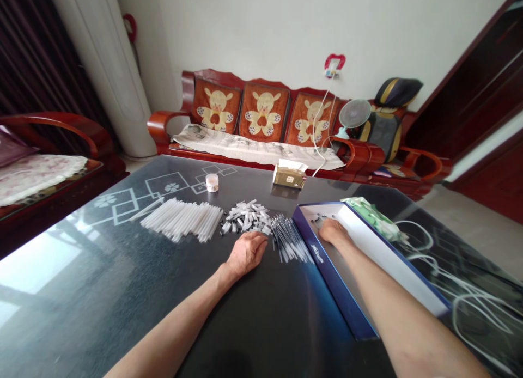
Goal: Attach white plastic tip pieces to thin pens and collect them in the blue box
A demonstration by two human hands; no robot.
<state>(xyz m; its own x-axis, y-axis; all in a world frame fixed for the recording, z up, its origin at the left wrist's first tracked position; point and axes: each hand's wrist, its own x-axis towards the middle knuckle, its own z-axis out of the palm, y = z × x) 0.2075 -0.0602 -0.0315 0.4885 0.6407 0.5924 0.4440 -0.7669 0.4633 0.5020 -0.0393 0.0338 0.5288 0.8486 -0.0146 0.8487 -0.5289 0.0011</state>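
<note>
My left hand [248,252] rests on the dark table with its fingers curled closed; whether anything is inside them is hidden. Just beyond it lies a heap of small white and black pen caps [247,217]. To its right is a bundle of thin pen refills [289,239] with dark ends, and farther left a row of whitish pen barrels [180,220]. My right hand [333,231] reaches into a shallow blue box [392,242] with a white inside. Its fingers are closed near some small dark-tipped pieces [319,219] at the far end; what they grip is unclear.
A small round tub [212,183] and a tissue box [290,174] stand toward the table's far side. Right of the blue box lie a green and white packet [373,217] and loose white cables [466,288]. A wooden sofa [261,116] stands behind the table.
</note>
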